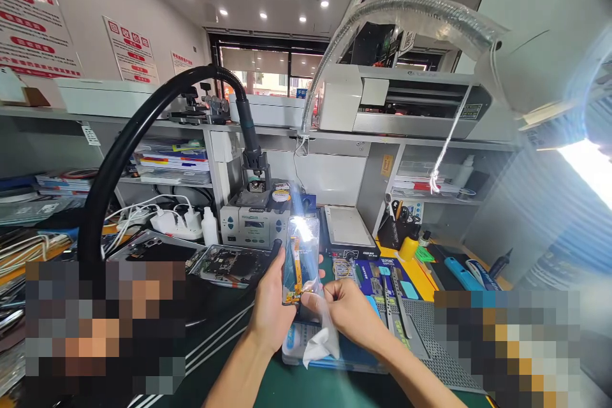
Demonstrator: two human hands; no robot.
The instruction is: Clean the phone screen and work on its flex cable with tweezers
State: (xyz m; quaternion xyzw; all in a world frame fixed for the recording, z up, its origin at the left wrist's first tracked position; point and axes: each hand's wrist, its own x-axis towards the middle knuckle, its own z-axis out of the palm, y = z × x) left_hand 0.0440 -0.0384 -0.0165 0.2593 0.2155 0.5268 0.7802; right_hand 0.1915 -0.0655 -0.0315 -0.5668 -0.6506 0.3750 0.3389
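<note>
Black glass phone panel with orange flex cable [297, 261]: mid-scene, held tilted up above the worktop; bright lamp glare on its far end.
Left hand [273, 296]: grip grasping the panel, palm and thumb along the left edge, fingertips showing past the right edge.
Right hand [348, 309]: fingers curled in, thumb at the panel's near end; cannot tell what the grip is clenched on.
Thin white sheet [322, 345]: hangs just below the right thumb, over a flat bluish plastic case [292, 352].
Near room: a stretch of green worktop mat [277, 386] shows between the forearms, towards the near edge.
Right side: two slim metal tweezers [400, 303] lie beside the right hand; grey perforated mat [442, 357] reaches further right and near.
Far limit: grey control unit with buttons [254, 227] and white-topped flat device [351, 229] stand beyond the panel, close to the shelf uprights.
Left limit: thick black gooseneck [143, 105] arches over the worktop's left side.
Writing, left wall: white poster with red headings [129, 48] reads 回收价格; smaller lines illegible.
Writing, worktop: purple printed packet [370, 275] carries white lettering, too small to read surely.
</note>
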